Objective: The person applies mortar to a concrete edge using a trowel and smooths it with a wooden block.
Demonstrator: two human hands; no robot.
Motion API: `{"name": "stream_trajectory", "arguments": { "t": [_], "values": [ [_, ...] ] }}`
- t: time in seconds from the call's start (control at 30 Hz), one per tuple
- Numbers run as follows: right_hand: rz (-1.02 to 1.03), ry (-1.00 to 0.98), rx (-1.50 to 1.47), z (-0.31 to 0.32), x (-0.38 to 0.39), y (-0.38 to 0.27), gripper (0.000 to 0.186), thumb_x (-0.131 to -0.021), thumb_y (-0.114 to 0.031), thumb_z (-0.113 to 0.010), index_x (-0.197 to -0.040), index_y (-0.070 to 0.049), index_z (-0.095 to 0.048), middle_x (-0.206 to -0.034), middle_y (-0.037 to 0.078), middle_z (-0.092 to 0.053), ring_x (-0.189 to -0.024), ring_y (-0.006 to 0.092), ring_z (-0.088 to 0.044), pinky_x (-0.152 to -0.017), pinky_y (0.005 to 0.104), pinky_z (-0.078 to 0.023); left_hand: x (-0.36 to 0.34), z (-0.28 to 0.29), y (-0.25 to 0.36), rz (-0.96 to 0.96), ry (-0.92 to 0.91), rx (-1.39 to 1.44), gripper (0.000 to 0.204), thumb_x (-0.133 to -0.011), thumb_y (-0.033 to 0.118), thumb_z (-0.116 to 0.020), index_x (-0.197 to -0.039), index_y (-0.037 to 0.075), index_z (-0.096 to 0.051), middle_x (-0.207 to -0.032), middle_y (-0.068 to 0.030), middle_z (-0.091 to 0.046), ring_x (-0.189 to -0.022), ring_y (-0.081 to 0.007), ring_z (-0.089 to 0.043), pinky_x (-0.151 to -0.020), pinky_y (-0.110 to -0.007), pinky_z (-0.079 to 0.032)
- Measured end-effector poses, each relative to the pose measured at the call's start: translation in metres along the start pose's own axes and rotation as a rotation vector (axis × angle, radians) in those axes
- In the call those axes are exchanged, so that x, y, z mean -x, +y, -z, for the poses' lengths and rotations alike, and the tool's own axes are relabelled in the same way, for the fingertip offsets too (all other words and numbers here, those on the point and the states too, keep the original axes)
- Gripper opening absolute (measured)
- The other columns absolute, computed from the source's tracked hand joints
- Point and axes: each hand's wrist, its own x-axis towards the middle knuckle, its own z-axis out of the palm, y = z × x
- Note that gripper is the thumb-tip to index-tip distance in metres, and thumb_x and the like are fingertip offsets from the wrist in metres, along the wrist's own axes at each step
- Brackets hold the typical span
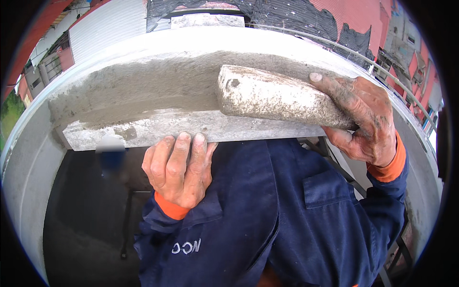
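Note:
A long pale board (158, 124), smeared with mortar, lies along the near edge of a band of wet grey mortar (138, 83) on the ledge. My left hand (179, 167) curls its fingertips over the board's near edge, left of centre. Farther right, my right hand (368, 119) grips the right end of a whitish, mortar-speckled plastering float (282, 95). One finger stretches along its top edge, and the thumb is low near the board. The float lies tilted across the mortar and the board's far side; its underside is hidden.
A pale wall (28, 138) curves down the left side, above a dark floor (81, 205). Behind the ledge are a thin rail (334, 44), dark netting (296, 19) and corrugated roofing (107, 33). Dark metal bars (351, 179) stand beside me at the right.

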Motion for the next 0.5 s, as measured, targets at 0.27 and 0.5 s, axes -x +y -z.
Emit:
{"name": "stream_trajectory", "arguments": {
  "t": [0.27,0.5],
  "values": [
    [0.183,-0.013,0.077,-0.014,-0.020,-0.014,0.067,-0.071,-0.028,-0.074,-0.131,-0.001,-0.059,-0.105,0.019,-0.069,-0.081,0.0315,-0.067,-0.072,0.0394,-0.052,0.002,0.001,0.004,0.015,0.047,-0.014,0.024,-0.077,0.017,-0.079,-0.095,0.002,-0.073,-0.101,-0.0100,-0.064,-0.094,-0.0284,-0.059,-0.076,-0.039,-0.046],
    [-0.113,-0.073,0.134,0.004,0.049,0.007,0.062,-0.070,-0.026,-0.076,-0.127,-0.005,-0.063,-0.106,0.016,-0.070,-0.082,0.0320,-0.065,-0.074,0.0395,-0.050,0.006,0.001,0.002,0.019,0.031,-0.020,0.024,-0.077,0.017,-0.079,-0.095,0.002,-0.073,-0.102,-0.0100,-0.064,-0.095,-0.0286,-0.059,-0.077,-0.039,-0.046]
  ]
}}
